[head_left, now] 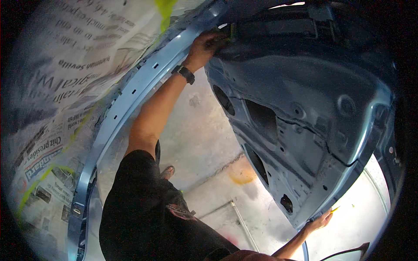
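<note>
My left hand [202, 48], with a black watch [183, 74] on the wrist, reaches up to the narrow gap between the blue car body frame [143, 82] and the blue door panel [287, 87]. Its fingers are curled and dark in shadow, so what they hold cannot be made out. Down at the lower right, my right hand [320, 222] is at the bottom corner of the door panel. A small yellow piece [335, 210] sticks out from its closed fingers; the material is unclear. The bare metal door panel has several cut-out holes and stands open.
Newspaper sheets [87, 56] cover the car at the left, held by yellow-green tape [164, 13]. Below, the pale floor [209, 126] bears paint stains and a white pipe [244, 224]. A dark cable [348, 251] shows at the lower right.
</note>
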`<state>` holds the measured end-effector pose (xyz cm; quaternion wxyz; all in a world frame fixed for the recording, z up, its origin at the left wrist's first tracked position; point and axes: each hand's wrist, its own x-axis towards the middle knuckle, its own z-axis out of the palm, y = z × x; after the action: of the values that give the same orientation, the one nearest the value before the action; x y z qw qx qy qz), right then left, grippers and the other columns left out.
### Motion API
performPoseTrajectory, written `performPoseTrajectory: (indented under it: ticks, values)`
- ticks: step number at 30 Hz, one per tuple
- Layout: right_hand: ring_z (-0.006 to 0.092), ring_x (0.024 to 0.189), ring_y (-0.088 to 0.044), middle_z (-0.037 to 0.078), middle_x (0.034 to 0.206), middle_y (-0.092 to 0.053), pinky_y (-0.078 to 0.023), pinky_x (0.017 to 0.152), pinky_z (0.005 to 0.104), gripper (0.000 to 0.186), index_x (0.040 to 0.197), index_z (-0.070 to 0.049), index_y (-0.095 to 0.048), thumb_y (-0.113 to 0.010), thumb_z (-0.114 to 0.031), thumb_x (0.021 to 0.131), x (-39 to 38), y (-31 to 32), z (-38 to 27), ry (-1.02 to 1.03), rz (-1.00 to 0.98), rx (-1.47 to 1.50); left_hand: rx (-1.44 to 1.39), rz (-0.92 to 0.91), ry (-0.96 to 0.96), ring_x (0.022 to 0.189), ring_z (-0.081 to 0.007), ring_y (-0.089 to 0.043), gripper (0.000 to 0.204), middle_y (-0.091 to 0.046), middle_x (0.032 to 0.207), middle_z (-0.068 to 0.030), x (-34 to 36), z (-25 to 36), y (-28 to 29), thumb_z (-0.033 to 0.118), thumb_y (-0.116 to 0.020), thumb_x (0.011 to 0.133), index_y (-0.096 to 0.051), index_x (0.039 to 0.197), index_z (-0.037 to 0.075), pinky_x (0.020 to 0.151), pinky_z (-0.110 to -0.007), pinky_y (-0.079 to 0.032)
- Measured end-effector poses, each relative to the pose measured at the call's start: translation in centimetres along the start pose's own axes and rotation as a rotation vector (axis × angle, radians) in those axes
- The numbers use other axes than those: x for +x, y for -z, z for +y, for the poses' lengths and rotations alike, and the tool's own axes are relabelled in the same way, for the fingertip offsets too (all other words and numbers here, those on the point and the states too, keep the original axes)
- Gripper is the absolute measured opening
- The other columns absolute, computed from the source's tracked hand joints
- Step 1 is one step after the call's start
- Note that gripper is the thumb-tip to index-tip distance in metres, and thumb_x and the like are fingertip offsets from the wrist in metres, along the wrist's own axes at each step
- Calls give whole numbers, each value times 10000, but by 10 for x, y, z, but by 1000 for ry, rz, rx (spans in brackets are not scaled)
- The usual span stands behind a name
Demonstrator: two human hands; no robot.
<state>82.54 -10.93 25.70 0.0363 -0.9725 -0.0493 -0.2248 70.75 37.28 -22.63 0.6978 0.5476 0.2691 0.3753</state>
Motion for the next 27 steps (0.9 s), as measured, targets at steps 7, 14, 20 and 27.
performPoseTrajectory:
  ticks: [7,14,20,27]
  values:
    - [228,817,-495,137,878,-565,-412,792,346,447,1017,63,-584,-491,-371,965,-1,1,0,42,-7,15,323,70,-187,951,-296,-601,179,-625,1018,-135,3,2,0,183,-719,808,-712,964,98,832,-348,-488]
    - [215,824,-493,124,891,-563,-416,785,345,451,1016,59,-585,-493,-380,965,1,3,5,7,-46,18,250,-64,-74,1069,-253,-549,201,-575,1116,-115,3,-8,-2,93,-608,894,-625,1091,60,949,-333,-423]
    - [169,788,-462,60,831,-528,-406,752,310,383,983,41,-603,-510,-330,967,1,-1,7,-40,-9,87,186,-58,-131,976,-315,-542,154,-556,1001,-161,9,-20,-8,155,-546,914,-599,999,37,883,-388,-426]
    - [177,803,-475,72,857,-552,-408,773,312,394,1009,44,-611,-510,-334,964,5,2,17,24,-6,22,226,-115,-150,924,-333,-525,220,-542,962,-185,16,-19,-9,185,-455,937,-591,1004,26,839,-399,-415]
